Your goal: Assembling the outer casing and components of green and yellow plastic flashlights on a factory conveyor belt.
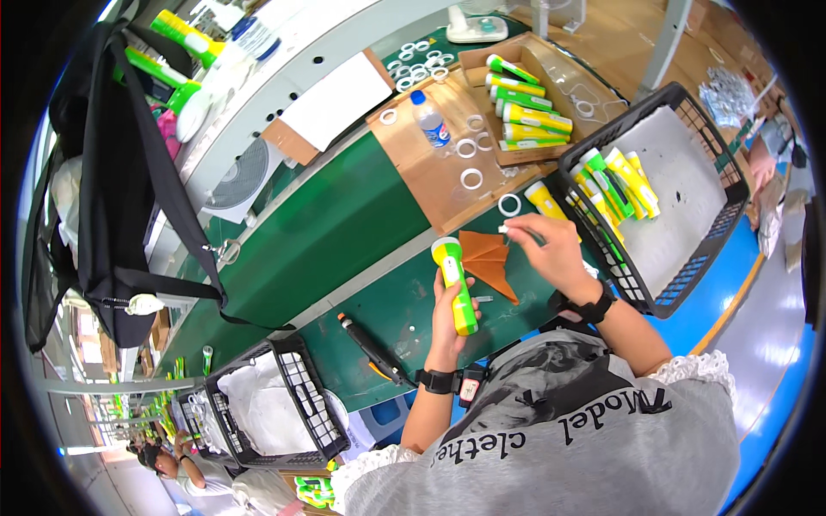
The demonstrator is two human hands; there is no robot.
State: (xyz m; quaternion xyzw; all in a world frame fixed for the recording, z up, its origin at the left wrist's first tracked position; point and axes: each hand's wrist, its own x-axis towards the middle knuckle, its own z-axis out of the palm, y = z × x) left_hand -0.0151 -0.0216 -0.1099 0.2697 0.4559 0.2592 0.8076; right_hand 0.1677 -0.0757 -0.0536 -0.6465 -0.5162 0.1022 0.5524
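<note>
Near the centre of the frame, the flashlight [457, 288] looked like smooth, glossy plastic, while the rust-orange cloth [484, 262] just right of it was matt and creased. The green bench top [323, 365] below centre appeared smooth with a faint sheen. Above centre, the cardboard sheet [403, 162] showed dull brown paper fibre, and the bottle [434, 129] clear, shiny plastic. At right, the crate [733, 205] was matt black plastic, its liner [693, 176] paper-like; beyond it, the blue floor [742, 320] gleamed. At lower right, soft grey T-shirt fabric [594, 447] met rough, openwork lace trim [699, 371].
</note>
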